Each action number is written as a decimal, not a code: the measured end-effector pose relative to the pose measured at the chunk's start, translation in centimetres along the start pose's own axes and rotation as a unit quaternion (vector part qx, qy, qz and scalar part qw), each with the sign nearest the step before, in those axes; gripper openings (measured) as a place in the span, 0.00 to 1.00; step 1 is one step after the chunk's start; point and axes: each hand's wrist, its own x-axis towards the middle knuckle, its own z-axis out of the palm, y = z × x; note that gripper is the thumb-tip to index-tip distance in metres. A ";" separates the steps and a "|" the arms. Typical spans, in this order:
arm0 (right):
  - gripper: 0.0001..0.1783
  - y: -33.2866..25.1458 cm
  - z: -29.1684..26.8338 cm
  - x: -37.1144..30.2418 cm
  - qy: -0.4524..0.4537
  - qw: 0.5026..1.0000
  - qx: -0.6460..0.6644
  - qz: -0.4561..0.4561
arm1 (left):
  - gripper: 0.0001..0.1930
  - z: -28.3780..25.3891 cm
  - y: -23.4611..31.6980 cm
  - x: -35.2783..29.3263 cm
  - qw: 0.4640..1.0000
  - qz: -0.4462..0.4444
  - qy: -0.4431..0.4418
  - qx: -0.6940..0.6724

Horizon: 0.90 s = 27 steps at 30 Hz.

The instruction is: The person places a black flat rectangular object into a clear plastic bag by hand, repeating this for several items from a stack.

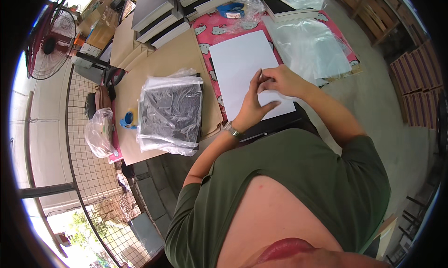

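Large white paper (240, 53) lies on the table in front of me, a black edge showing beneath it. Over its right side my two hands meet at the fingertips. My left hand (252, 104), with a watch at the wrist, has its thumb spread away from its raised fingers. The fingers of my right hand (282, 81) are curled together against the left fingertips; anything between them is too small to make out. Left of the paper lies a black book (170, 109) in clear plastic wrap, on brown paper sheets (186, 58).
Stacks of thick books (154, 11) stand at the far left. Clear plastic sleeves (308, 44) lie to the right on a pink patterned cloth (210, 34). A blue tape roll (231, 9) sits at the back, another tape roll (128, 119) at left. A fan (49, 44) stands beyond.
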 end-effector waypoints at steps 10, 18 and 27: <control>0.09 -0.7 -2.0 0.1 0.084 0.947 0.277 0.138 | 0.03 -2.0 -0.4 2.7 0.958 -0.095 0.191 -0.190; 0.05 0.9 0.1 2.1 0.214 0.964 0.152 0.037 | 0.03 -3.9 0.1 0.8 0.906 -0.124 0.194 -0.354; 0.13 -2.4 -0.3 0.5 -0.275 0.888 0.356 0.093 | 0.12 -8.8 0.5 -2.4 0.812 -0.214 0.143 -0.524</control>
